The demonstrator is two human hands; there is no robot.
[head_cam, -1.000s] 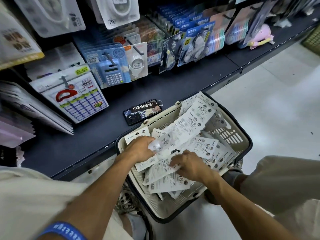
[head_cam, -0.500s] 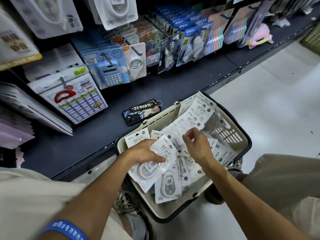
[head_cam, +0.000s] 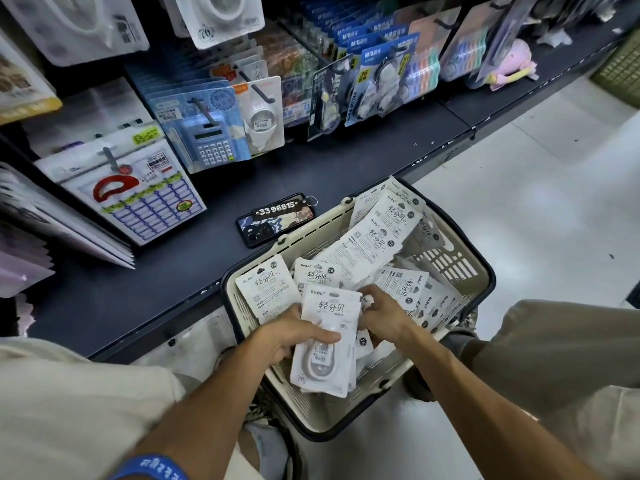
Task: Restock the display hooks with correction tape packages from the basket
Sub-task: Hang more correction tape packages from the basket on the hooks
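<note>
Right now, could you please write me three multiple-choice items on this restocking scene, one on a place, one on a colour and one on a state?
1. Where does the phone lie?
A. inside the basket
B. on the dark shelf beside the basket
C. on the floor

2. What colour is the wristband on the left arm?
A. blue
B. red
C. yellow

3. What is the left hand doing?
A. hanging idle
B. pressing flat on the shelf
C. gripping a stack of packages

Answers:
1. B, since the phone rests on the shelf just beyond the rim of the basket.
2. A, since the wristband is plainly blue.
3. C, since the left hand has its thumb curled over the stack of packages above the basket, while the right hand touches the stack's edge.
</note>
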